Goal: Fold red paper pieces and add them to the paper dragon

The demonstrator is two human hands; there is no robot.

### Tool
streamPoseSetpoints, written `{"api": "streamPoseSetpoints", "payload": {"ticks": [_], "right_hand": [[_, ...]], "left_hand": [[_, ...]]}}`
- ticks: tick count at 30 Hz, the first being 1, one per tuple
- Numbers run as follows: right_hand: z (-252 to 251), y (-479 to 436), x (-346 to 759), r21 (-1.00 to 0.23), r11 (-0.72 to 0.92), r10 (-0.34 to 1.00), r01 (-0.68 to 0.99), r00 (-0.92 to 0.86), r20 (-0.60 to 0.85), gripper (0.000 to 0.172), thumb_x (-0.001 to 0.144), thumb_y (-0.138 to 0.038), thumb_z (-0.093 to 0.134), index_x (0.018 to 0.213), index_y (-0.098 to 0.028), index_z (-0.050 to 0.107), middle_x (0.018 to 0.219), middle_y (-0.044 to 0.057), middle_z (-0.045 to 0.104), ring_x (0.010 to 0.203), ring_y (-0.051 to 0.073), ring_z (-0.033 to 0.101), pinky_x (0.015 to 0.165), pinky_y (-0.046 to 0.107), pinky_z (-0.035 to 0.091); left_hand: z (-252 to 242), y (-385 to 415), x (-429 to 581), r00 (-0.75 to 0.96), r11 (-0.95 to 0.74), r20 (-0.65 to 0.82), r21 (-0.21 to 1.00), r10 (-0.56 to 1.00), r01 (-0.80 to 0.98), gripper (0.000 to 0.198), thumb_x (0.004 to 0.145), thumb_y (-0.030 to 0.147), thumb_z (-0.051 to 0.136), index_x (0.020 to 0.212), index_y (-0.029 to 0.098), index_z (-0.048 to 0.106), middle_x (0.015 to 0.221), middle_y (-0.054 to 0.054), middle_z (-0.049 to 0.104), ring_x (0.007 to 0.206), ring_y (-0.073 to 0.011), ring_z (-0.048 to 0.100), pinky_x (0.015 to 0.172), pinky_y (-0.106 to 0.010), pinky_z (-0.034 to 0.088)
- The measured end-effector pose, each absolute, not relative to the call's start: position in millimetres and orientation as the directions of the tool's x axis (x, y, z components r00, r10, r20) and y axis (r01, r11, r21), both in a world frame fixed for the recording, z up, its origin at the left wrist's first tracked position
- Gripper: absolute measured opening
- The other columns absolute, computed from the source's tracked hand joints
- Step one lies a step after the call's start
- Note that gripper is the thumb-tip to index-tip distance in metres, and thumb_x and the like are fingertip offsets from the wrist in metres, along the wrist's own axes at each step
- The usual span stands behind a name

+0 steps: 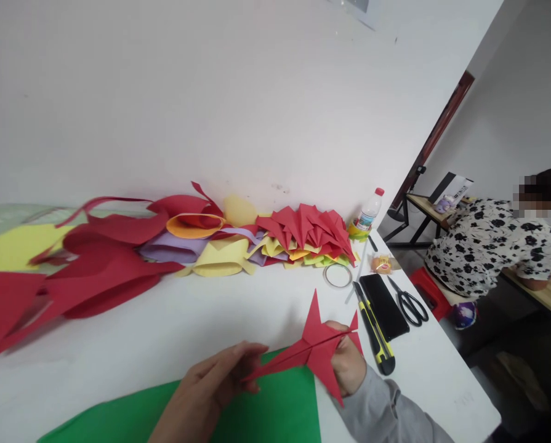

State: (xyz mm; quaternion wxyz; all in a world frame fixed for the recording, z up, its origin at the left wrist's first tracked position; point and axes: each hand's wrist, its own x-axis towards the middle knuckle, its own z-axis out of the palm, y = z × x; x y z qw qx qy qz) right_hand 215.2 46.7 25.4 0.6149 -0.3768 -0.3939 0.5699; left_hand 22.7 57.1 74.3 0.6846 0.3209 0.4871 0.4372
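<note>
A red folded paper star (pixel 311 352) with long pointed arms is held up between my two hands over a green sheet (pixel 279 406). My right hand (pixel 349 363), in a grey sleeve, is closed on its right side, with part of the fingers behind the paper. The long left point runs in between the thumb and fingers of my left hand (pixel 215 378), which is curled around the tip. A centre crease shows along the star.
Red folded pieces (pixel 307 227) are stacked by the wall beside curled coloured paper (pixel 220 255). On the right lie a tape ring (pixel 337 275), utility knife (pixel 375 332), black phone (pixel 384 306), scissors (pixel 411 304), wrapped snack (pixel 381 264) and bottle (pixel 369 212). Another person (pixel 487 246) sits beyond.
</note>
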Motion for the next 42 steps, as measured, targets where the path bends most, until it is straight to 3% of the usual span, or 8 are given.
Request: {"api": "streamPoseSetpoints", "payload": {"ticks": [8,13,19,24,29,33,37,42], "right_hand": [[14.3,45.5,210.2,-0.860,-0.008,0.990,-0.510,0.116,-0.078,0.039,0.043,-0.023,0.088,0.062,-0.022,0.053,0.054,-0.005,0.063,0.046,0.012,0.055,0.046,0.023,0.046],[19.9,42.9,219.6,-0.922,0.052,0.999,-0.385,0.032,0.043,0.034,0.051,-0.030,0.089,0.064,-0.019,0.060,0.059,-0.002,0.065,0.052,0.013,0.057,0.050,0.024,0.046],[27.2,41.5,225.0,-0.945,0.142,0.990,-0.295,0.023,0.142,0.031,0.055,-0.036,0.088,0.063,-0.018,0.064,0.059,0.000,0.066,0.052,0.014,0.057,0.053,0.027,0.047],[29.0,39.2,221.9,-0.939,0.087,0.993,-0.333,0.099,0.057,0.036,0.047,-0.026,0.090,0.064,-0.020,0.059,0.053,-0.005,0.060,0.045,0.012,0.051,0.047,0.024,0.044],[40.6,41.7,215.8,-0.922,0.026,0.999,-0.387,0.046,0.009,0.035,0.048,-0.019,0.087,0.059,-0.020,0.054,0.049,-0.007,0.057,0.044,0.010,0.048,0.048,0.022,0.043],[44.3,45.6,214.1,-0.903,0.008,0.999,-0.429,0.032,-0.006,0.033,0.049,-0.014,0.085,0.060,-0.020,0.054,0.051,-0.008,0.058,0.044,0.008,0.047,0.048,0.020,0.040],[33.0,48.1,215.1,-0.892,0.027,0.999,-0.452,0.048,0.006,0.032,0.051,-0.017,0.084,0.058,-0.019,0.053,0.051,-0.007,0.059,0.043,0.007,0.045,0.048,0.020,0.039],[22.2,50.4,215.9,-0.908,0.058,0.995,-0.415,0.103,0.017,0.035,0.050,-0.022,0.086,0.056,-0.018,0.052,0.050,-0.007,0.057,0.044,0.007,0.044,0.048,0.021,0.037]], "left_hand": [[66.4,63.1,18.4,0.178,0.393,-0.355,0.871,0.918,-0.295,0.040,0.052,0.056,0.080,0.068,0.019,0.077,0.061,-0.001,0.067,0.055,-0.0182,0.059,0.058,-0.031,0.053],[54.3,59.0,17.5,0.313,0.432,-0.369,0.887,0.875,-0.163,0.040,0.058,0.054,0.080,0.076,0.018,0.078,0.058,-0.001,0.068,0.057,-0.0177,0.060,0.059,-0.027,0.048],[66.2,55.2,18.1,0.396,0.384,-0.316,0.918,0.862,-0.103,0.033,0.061,0.051,0.077,0.063,0.018,0.074,0.055,-0.002,0.065,0.059,-0.0176,0.056,0.060,-0.026,0.045],[76.4,54.9,20.1,0.290,0.254,-0.234,0.966,0.928,-0.036,0.029,0.062,0.050,0.075,0.064,0.021,0.076,0.052,-0.001,0.064,0.060,-0.0196,0.057,0.064,-0.028,0.045],[74.5,53.7,25.8,0.262,0.232,-0.222,0.973,0.939,-0.008,0.033,0.061,0.053,0.074,0.054,0.021,0.071,0.049,0.000,0.061,0.053,-0.0174,0.054,0.057,-0.026,0.045],[69.7,51.0,27.2,0.167,0.203,-0.206,0.979,0.964,0.031,0.030,0.059,0.054,0.076,0.060,0.024,0.075,0.053,0.000,0.065,0.058,-0.0205,0.057,0.061,-0.027,0.048],[67.5,52.1,24.8,0.123,0.217,-0.227,0.972,0.966,0.087,0.035,0.051,0.058,0.077,0.061,0.025,0.076,0.056,-0.002,0.069,0.063,-0.0247,0.061,0.062,-0.029,0.051],[72.2,57.7,20.9,0.117,0.216,-0.229,0.970,0.966,0.114,0.031,0.057,0.055,0.076,0.062,0.025,0.076,0.056,-0.002,0.070,0.063,-0.0230,0.063,0.062,-0.026,0.052]]}}
